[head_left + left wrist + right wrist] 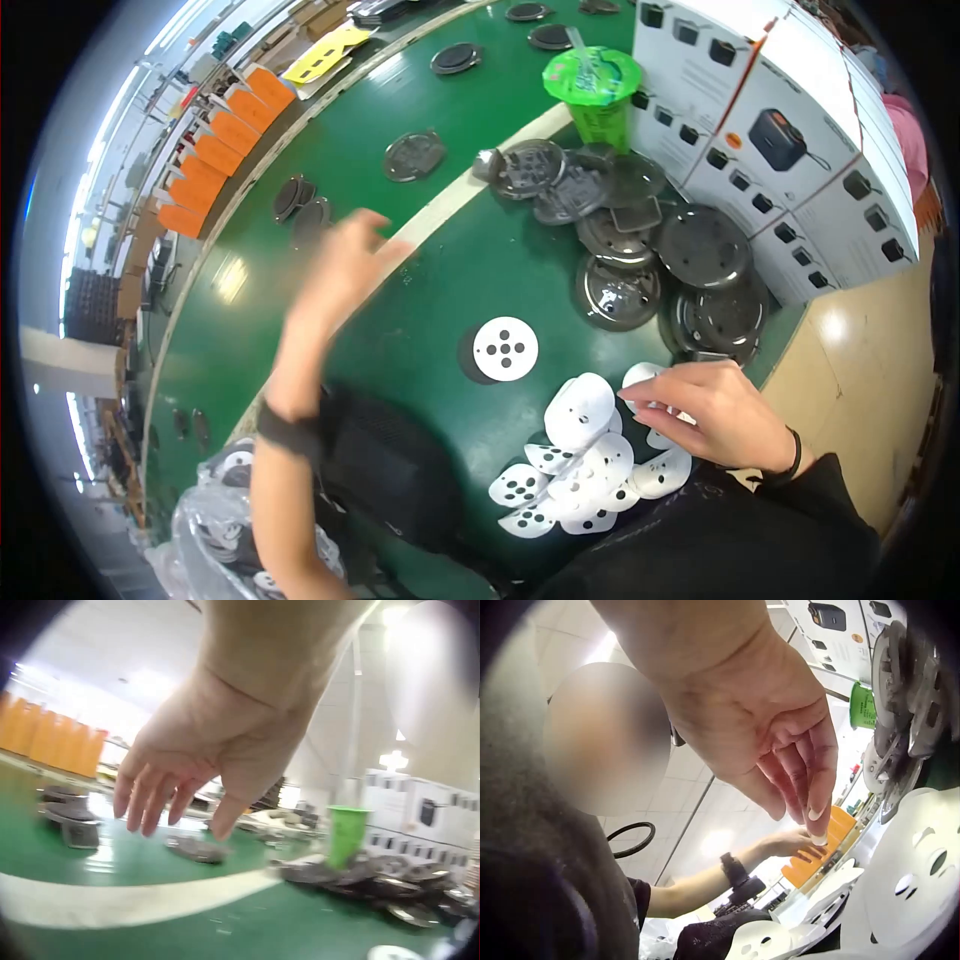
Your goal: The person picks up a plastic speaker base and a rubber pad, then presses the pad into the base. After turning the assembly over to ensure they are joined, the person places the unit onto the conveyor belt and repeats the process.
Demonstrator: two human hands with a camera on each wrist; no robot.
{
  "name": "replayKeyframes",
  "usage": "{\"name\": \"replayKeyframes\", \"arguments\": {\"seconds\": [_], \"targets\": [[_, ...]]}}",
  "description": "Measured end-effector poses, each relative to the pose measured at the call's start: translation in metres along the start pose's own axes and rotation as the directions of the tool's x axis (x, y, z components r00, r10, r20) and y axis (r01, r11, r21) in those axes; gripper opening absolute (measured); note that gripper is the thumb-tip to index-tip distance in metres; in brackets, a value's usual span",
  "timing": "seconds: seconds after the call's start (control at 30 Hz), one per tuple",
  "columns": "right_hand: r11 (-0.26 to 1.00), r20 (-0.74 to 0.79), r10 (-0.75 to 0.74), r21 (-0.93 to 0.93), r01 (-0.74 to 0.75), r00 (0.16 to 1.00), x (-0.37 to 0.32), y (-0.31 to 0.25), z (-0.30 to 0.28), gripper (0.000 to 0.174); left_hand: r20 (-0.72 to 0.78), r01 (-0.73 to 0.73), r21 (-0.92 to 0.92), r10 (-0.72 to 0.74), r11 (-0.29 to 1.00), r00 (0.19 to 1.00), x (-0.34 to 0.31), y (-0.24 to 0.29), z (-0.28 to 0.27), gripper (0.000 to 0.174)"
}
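Observation:
My left hand (345,265), blurred in the head view, reaches out over the pale strip at the near edge of the green conveyor, beside a dark round cover (312,222). In the left wrist view its fingers hang loosely bent with nothing in them. Above the right part of a loose pile of white perforated discs (582,410) hovers my right hand (725,410). Its fingers are relaxed, and the right wrist view shows nothing between thumb and fingertips. Between the hands, one white disc with black holes (520,366) lies partly over a dark round shape on the green surface.
Clear-dark plastic covers (702,245) are heaped at the right, beside a green cup (600,120) and stacked printed boxes (790,140). More covers (414,157) sit along the conveyor. A black bag (390,465) and a plastic sack (200,510) lie near my left forearm.

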State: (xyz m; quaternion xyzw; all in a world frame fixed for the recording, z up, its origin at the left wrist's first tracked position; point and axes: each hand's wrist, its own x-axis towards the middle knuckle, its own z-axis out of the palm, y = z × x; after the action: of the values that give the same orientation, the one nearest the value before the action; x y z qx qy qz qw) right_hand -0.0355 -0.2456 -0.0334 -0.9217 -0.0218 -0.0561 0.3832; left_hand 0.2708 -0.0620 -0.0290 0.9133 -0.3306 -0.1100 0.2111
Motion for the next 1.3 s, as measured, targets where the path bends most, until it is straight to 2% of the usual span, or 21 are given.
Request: {"name": "replayKeyframes", "arguments": {"seconds": [0.03, 0.07, 0.1, 0.17, 0.3, 0.4, 0.53, 0.63, 0.73, 0.77, 0.8, 0.9, 0.93, 0.97, 1.03, 1.07, 1.1, 1.13, 1.2, 1.27, 1.3], "targets": [[1.0, 0.002, -0.014, -0.003, 0.014, 1.0, 0.001, -0.002, 0.001, 0.019, 0.179, 0.047, 0.077, -0.061, 0.996, 0.982, -0.032, 0.05, 0.006, 0.058], [0.999, 0.001, -0.034, -0.011, 0.034, 0.999, 0.002, -0.003, 0.001, 0.018, 0.236, -0.15, 0.14, 0.114, 0.979, 0.965, -0.051, 0.062, 0.027, 0.067], [0.998, 0.005, -0.054, -0.015, 0.054, 0.999, 0.001, -0.005, 0.001, 0.018, 0.362, -0.141, 0.209, 0.058, 0.968, 0.93, -0.067, 0.076, 0.041, 0.076], [0.998, 0.009, -0.068, -0.019, 0.068, 0.998, -0.001, -0.01, 0.004, 0.017, 0.25, -0.178, 0.414, 0.077, 0.893, 0.965, -0.085, 0.077, 0.076, 0.08], [0.994, -0.001, -0.105, -0.028, 0.105, 0.994, -0.005, -0.01, 0.011, 0.017, 0.222, -0.169, 0.318, 0.1, 0.933, 0.97, -0.075, 0.063, 0.071, 0.071], [0.995, -0.045, -0.097, 0.012, 0.098, 0.994, 0.0, -0.007, 0.013, 0.018, 0.219, -0.071, 0.38, -0.015, 0.922, 0.976, -0.072, 0.065, 0.053, 0.064], [0.964, -0.054, 0.019, 0.264, -0.004, 0.998, 0.003, -0.018, 0.007, 0.025, -0.061, -0.15, 0.263, 0.171, 0.953, 0.983, -0.099, 0.08, 0.026, 0.063], [0.89, -0.204, 0.058, 0.454, 0.042, 0.977, 0.012, -0.026, 0.013, 0.028, 0.032, -0.384, -0.009, 0.384, 0.923, 0.923, -0.149, 0.128, 0.01, 0.072], [0.517, 0.046, 0.079, 0.852, -0.08, 0.996, 0.005, -0.032, 0.011, 0.027, -0.062, -0.449, -0.091, 0.444, 0.889, 0.894, -0.191, 0.155, 0.016, 0.085], [0.364, 0.082, 0.066, 0.926, -0.1, 0.994, 0.003, -0.036, 0.009, 0.027, -0.088, -0.356, -0.197, 0.345, 0.913, 0.934, -0.204, 0.157, 0.016, 0.082], [0.279, 0.085, 0.074, 0.955, -0.103, 0.994, -0.001, -0.042, 0.007, 0.028, -0.213, -0.283, -0.564, 0.195, 0.776, 0.958, -0.211, 0.152, 0.031, 0.097], [0.074, 0.105, 0.107, 0.991, -0.113, 0.989, -0.01, -0.058, 0.005, 0.032, -0.145, -0.063, -0.874, -0.135, 0.483, 0.98, -0.231, 0.157, 0.04, 0.092], [0.175, 0.044, 0.105, 0.983, -0.062, 0.994, -0.013, -0.06, 0.01, 0.028, -0.249, -0.14, -0.844, -0.146, 0.519, 0.957, -0.237, 0.155, 0.049, 0.09], [0.466, -0.009, 0.048, 0.884, -0.014, 0.999, -0.015, -0.06, 0.01, 0.024, -0.31, -0.185, -0.833, -0.164, 0.522, 0.936, -0.241, 0.151, 0.057, 0.09], [0.882, -0.097, -0.035, 0.464, 0.077, 0.995, -0.019, -0.063, 0.008, 0.019, -0.413, -0.26, -0.781, -0.157, 0.568, 0.897, -0.242, 0.146, 0.065, 0.087], [0.978, -0.144, -0.061, 0.187, 0.088, 0.988, -0.022, -0.067, 0.006, 0.018, -0.467, -0.293, -0.758, -0.172, 0.583, 0.867, -0.238, 0.151, 0.069, 0.073], [0.991, -0.178, -0.1, -0.11, 0.081, 0.979, -0.023, -0.07, 0.004, 0.017, -0.407, -0.28, -0.772, -0.105, 0.571, 0.907, -0.239, 0.15, 0.067, 0.064], [0.988, -0.187, -0.152, 0.01, 0.156, 0.971, -0.023, -0.072, 0.003, 0.016, -0.344, -0.267, -0.785, -0.035, 0.559, 0.938, -0.24, 0.148, 0.064, 0.055], [0.922, -0.219, -0.252, 0.242, 0.302, 0.943, -0.018, -0.074, 0.001, 0.015, -0.414, -0.3, -0.562, 0.053, 0.771, 0.909, -0.243, 0.144, 0.063, 0.039], [0.858, -0.147, -0.214, 0.445, 0.258, 0.966, -0.018, -0.081, 0.002, 0.009, -0.502, -0.357, -0.348, 0.149, 0.867, 0.852, -0.242, 0.149, 0.059, 0.035], [0.816, -0.148, -0.204, 0.521, 0.252, 0.968, -0.017, -0.083, 0.004, 0.009, -0.449, -0.288, -0.521, 0.03, 0.804, 0.893, -0.249, 0.159, 0.053, 0.022]]}}
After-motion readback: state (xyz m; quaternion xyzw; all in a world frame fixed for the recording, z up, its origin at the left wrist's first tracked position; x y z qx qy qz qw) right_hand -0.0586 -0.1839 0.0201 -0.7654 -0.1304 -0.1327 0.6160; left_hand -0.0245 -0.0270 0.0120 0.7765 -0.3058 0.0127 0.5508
